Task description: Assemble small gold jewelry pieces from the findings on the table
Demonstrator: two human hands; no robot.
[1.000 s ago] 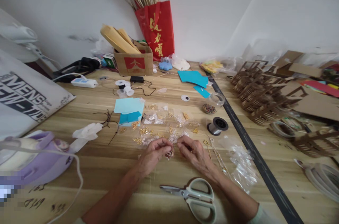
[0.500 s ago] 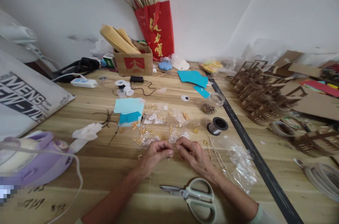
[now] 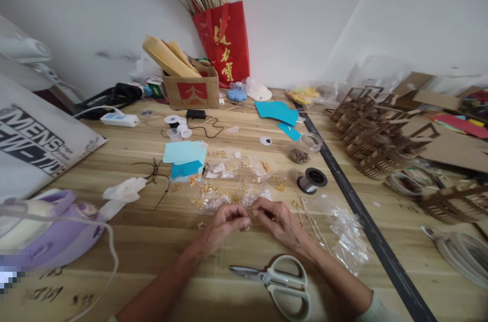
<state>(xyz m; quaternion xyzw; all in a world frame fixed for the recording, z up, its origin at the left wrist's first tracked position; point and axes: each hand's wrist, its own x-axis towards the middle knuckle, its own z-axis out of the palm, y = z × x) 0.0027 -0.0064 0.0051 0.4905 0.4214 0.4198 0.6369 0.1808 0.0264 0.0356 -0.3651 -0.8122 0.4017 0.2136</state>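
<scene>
My left hand [image 3: 225, 223] is closed in a pinch, and a small beaded piece [image 3: 245, 228] shows under its fingertips. Most of that piece is hidden by the fingers. Close beside it, my right hand [image 3: 273, 218] pinches too; whatever lies between its fingertips is too small to make out. Just beyond the hands are white beads [image 3: 248, 197] and bags of gold-coloured beads [image 3: 209, 188]. Below the hands lie scissors [image 3: 272, 279] with pale green handles. Thin gold and silver chains [image 3: 313, 223] rest to the right of my right hand.
A spool of fine wire [image 3: 311, 180] and a jar of mixed beads [image 3: 301, 155] stand to the right. Clear plastic bags [image 3: 348, 238] lie near my right forearm. A purple iron [image 3: 57, 233] is at left, blue paper sheets [image 3: 185, 152] behind, brown baskets [image 3: 381, 134] far right.
The beaded piece, seen as a small loop below my left fingertips a second ago, is now more covered by the fingers. Both hands stay close together with small finger shifts.
</scene>
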